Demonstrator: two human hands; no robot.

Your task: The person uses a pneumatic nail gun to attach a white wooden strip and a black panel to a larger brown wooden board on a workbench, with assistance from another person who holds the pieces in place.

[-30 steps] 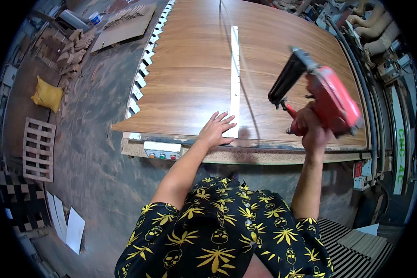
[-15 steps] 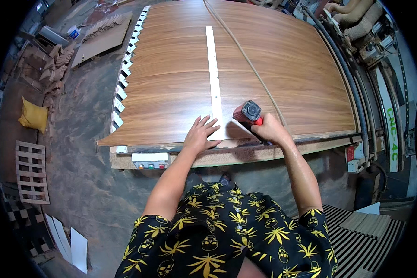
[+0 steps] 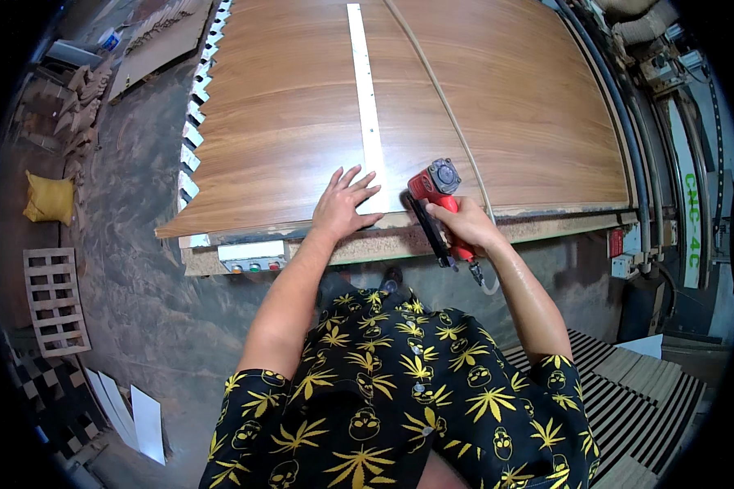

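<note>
My left hand (image 3: 345, 204) lies flat with fingers spread at the near end of a long narrow white strip (image 3: 365, 98), its fingertips resting on the strip. The strip runs away from me over a wood-grain panel (image 3: 277, 122), and small dark marks dot it. My right hand (image 3: 471, 224) is wrapped round the grip of a red and black pneumatic nail gun (image 3: 440, 191), to the right of the strip's near end. The gun's black magazine slants down toward the panel's front edge. A pale air hose (image 3: 440, 98) crosses the panel and another length curls below the grip.
A control box with coloured buttons (image 3: 253, 256) sits under the panel's front left edge. Dark pipes (image 3: 628, 138) and machinery line the right side. A yellow sack (image 3: 49, 197) and a wooden pallet (image 3: 57, 301) are on the left, striped boards (image 3: 628, 399) at lower right.
The nail gun has turned in my right hand, so its red body and black magazine now show more. My left hand stays on the strip. The whole view has shifted slightly.
</note>
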